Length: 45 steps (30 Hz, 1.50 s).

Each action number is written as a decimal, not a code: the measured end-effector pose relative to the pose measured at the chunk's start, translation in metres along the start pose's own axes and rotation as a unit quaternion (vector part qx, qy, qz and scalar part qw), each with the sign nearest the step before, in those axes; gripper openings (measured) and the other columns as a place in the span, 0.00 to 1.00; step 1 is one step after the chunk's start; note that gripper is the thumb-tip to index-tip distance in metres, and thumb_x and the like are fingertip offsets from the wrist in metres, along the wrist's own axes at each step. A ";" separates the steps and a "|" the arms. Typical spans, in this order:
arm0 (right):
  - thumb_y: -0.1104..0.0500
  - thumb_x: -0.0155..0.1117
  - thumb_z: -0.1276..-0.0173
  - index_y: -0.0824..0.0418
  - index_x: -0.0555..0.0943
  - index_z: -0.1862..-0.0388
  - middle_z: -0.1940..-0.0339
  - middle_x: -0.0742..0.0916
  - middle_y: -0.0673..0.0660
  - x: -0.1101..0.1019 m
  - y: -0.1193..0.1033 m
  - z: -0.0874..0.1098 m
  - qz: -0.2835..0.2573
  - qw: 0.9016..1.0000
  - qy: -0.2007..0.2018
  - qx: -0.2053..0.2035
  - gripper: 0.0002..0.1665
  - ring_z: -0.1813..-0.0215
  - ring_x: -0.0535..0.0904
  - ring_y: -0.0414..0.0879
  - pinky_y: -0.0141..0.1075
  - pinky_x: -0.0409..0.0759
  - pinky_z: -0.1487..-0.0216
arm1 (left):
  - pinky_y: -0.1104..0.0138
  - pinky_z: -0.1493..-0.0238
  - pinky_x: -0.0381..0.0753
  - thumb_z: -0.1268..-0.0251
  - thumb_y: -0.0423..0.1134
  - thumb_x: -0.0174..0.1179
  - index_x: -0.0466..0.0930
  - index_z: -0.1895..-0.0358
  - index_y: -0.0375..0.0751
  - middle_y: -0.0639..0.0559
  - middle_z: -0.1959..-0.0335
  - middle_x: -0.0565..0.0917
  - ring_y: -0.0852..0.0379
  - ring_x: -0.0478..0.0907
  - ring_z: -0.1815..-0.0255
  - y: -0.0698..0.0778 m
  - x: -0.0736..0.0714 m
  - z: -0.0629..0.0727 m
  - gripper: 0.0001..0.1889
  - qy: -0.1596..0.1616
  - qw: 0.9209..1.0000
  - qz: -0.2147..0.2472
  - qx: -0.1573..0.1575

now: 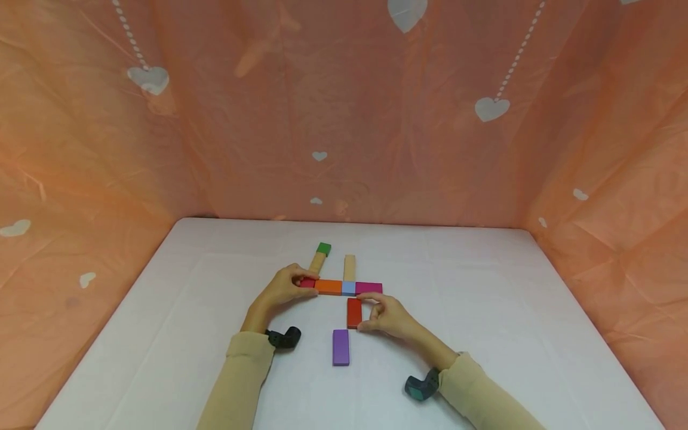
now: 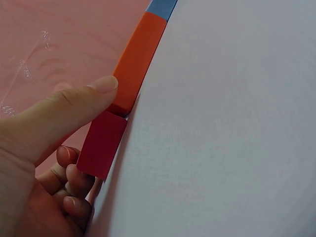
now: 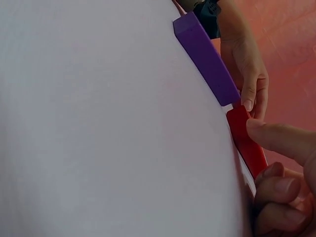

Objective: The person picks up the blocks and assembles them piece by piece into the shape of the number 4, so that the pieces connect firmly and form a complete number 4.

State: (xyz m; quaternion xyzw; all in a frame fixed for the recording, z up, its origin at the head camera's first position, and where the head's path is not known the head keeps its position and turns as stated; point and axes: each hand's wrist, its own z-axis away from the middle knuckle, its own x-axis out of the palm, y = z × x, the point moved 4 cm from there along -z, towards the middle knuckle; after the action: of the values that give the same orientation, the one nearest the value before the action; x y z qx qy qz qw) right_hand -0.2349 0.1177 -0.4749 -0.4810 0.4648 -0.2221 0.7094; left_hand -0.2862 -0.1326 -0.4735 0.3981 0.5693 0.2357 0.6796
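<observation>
My left hand [image 1: 283, 284] is at the left end of a row of blocks, its fingers curled about a crimson block [image 2: 101, 144]. The thumb tip touches the adjoining orange block [image 2: 140, 61]. To the right along the row come a light blue block [image 1: 348, 288] and a magenta block [image 1: 369, 288]. With thumb and fingers at its two ends, my right hand [image 1: 391, 318] pinches a red block [image 1: 353, 313] just below the row. A purple block [image 1: 341, 347] lies nearer me, below the red one.
Beyond the row, a plain wooden block [image 1: 350, 267] points away from the light blue block. Another wooden block [image 1: 318, 261] slants up to a green block [image 1: 324, 249]. The white table [image 1: 484, 269] is bordered by orange cloth with pale hearts [image 1: 355, 107].
</observation>
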 end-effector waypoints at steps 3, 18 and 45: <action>0.63 0.75 0.47 0.67 0.74 0.38 0.86 0.72 0.46 0.001 -0.002 0.000 0.002 1.000 -0.001 -0.001 0.36 0.81 0.66 0.35 0.26 0.66 0.74 | 0.67 0.58 0.68 0.46 0.40 0.71 0.85 0.51 0.42 0.44 0.61 0.77 0.53 0.68 0.58 0.000 0.000 0.000 0.18 0.001 1.000 0.001 -0.001; 0.64 0.74 0.47 0.68 0.72 0.37 0.86 0.73 0.46 0.003 -0.003 -0.002 -0.003 1.000 0.000 0.003 0.37 0.81 0.66 0.35 0.26 0.65 0.76 | 0.68 0.60 0.67 0.47 0.38 0.71 0.86 0.52 0.40 0.43 0.64 0.76 0.54 0.67 0.61 0.000 -0.001 -0.003 0.17 0.003 1.000 -0.006 0.014; 0.65 0.74 0.47 0.68 0.74 0.39 0.85 0.75 0.50 0.006 -0.003 -0.002 0.008 1.000 0.009 -0.014 0.35 0.82 0.66 0.34 0.26 0.65 0.76 | 0.67 0.60 0.66 0.46 0.38 0.71 0.86 0.52 0.40 0.43 0.64 0.75 0.54 0.66 0.61 0.002 -0.001 -0.001 0.17 0.006 1.000 -0.005 0.009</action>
State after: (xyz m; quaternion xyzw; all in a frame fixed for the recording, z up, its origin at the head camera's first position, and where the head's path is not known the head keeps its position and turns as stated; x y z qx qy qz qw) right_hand -0.2334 0.1110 -0.4746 -0.4849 0.4783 -0.2141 0.7002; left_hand -0.2871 -0.1317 -0.4713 0.3998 0.5776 0.2292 0.6738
